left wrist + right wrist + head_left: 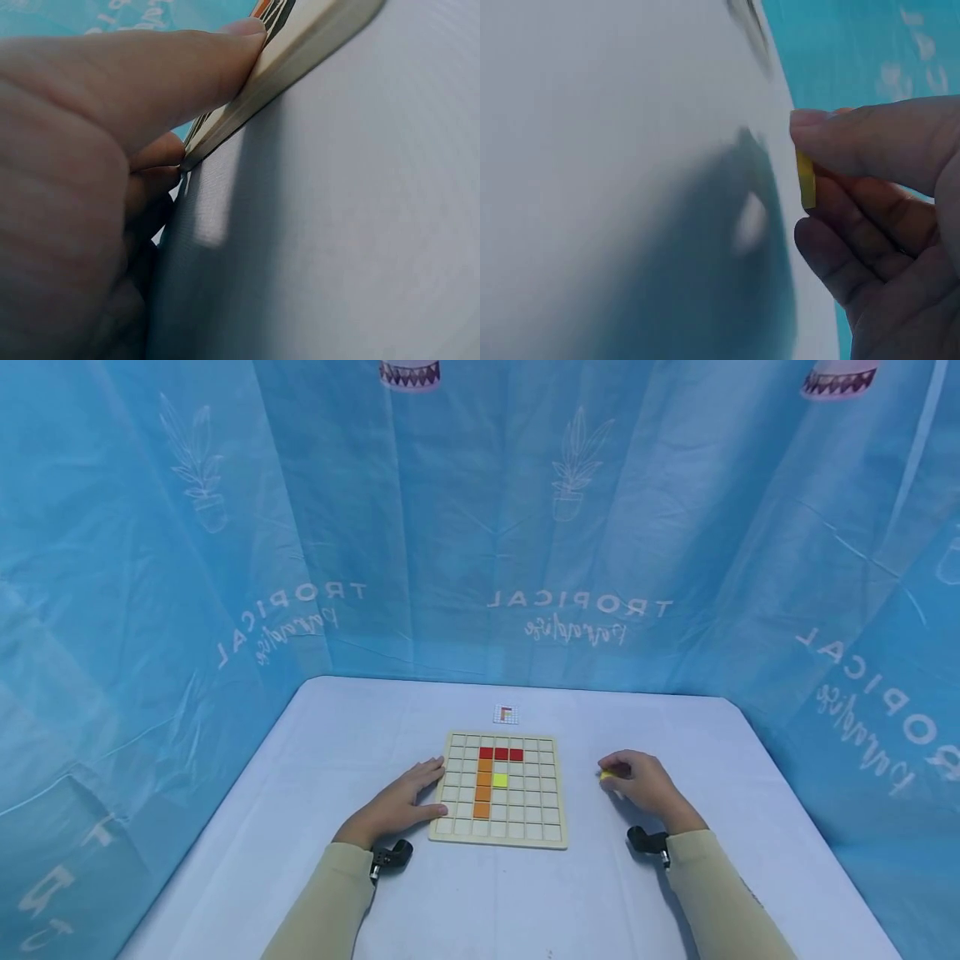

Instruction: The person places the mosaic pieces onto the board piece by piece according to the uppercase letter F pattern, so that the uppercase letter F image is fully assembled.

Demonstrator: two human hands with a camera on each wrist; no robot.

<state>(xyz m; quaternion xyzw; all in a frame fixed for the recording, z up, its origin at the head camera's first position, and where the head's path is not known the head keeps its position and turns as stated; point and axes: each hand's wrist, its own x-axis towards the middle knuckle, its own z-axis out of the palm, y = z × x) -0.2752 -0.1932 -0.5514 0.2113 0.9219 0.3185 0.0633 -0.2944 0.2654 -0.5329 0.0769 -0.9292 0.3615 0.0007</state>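
A square wooden grid board (498, 841) lies on the table. Three red tiles (501, 754) form a row near its top, an orange column (483, 789) runs down from their left end, and one yellow tile (500, 780) sits beside that column. My left hand (397, 802) rests at the board's left edge with fingers spread; in the left wrist view its thumb (202, 71) lies on the board's rim. To the right of the board, my right hand (641, 783) pinches a small yellow tile (806, 180) between thumb and fingers, off the table surface.
Beyond the board lies a small printed pattern card (506, 715) with a similar coloured figure. A white cloth covers the table (375, 718). Blue printed curtains (480, 527) enclose the back and sides. A black wrist camera (393, 856) is strapped to each forearm.
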